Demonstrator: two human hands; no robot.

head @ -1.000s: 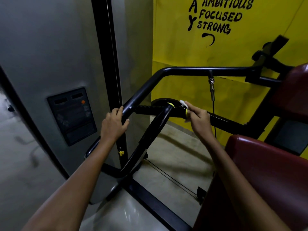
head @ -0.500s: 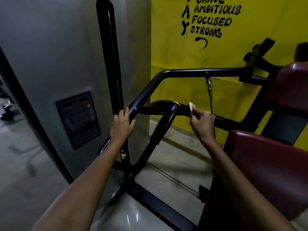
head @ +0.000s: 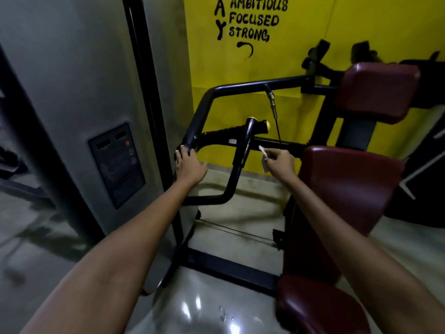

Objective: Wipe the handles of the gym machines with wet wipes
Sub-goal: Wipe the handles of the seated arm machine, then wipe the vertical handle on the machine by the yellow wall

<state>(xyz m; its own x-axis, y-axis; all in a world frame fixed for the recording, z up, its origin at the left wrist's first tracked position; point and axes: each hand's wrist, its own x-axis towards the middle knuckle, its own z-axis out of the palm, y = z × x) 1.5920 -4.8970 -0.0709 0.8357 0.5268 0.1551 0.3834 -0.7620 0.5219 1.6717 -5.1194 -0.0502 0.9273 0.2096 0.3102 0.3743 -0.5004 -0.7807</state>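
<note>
Now the black bar (head: 192, 138) is gripped by the left hand (head: 190, 165), probably to steady the frame, while one white wipe (head: 264, 157) is pinched in the right hand (head: 280, 162), just short of the upright handle (head: 244, 145) to its left. Two yellow-capped handles are counted, the second grip (head: 231, 130) lying crosswise above both hands.

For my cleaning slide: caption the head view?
Left hand grips the machine's black bar while right hand holds a white wipe beside the handle.
</note>
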